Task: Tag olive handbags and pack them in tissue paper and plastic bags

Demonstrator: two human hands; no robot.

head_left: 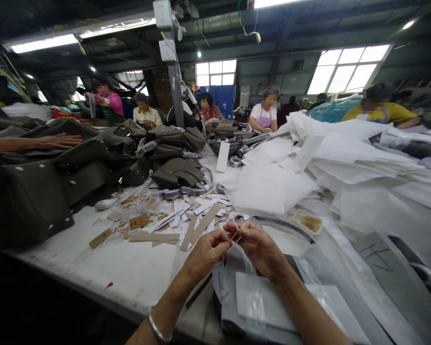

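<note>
A thin pale string is stretched between my two hands, above a bag. My left hand pinches it between thumb and fingertips. From the other side, my right hand holds the string with bent fingers close to the left fingertips. Below them lies a dark grey bag partly wrapped in clear plastic. A white card rests on its front under the plastic. The bag's long curved strap arches behind my right hand. My right forearm covers part of the bag.
Strung brown tags and paper strips lie left of my hands. Dark bags are heaped at the left, with another person's hand on them. White sheets pile up at the right near a small tray. Several people work beyond.
</note>
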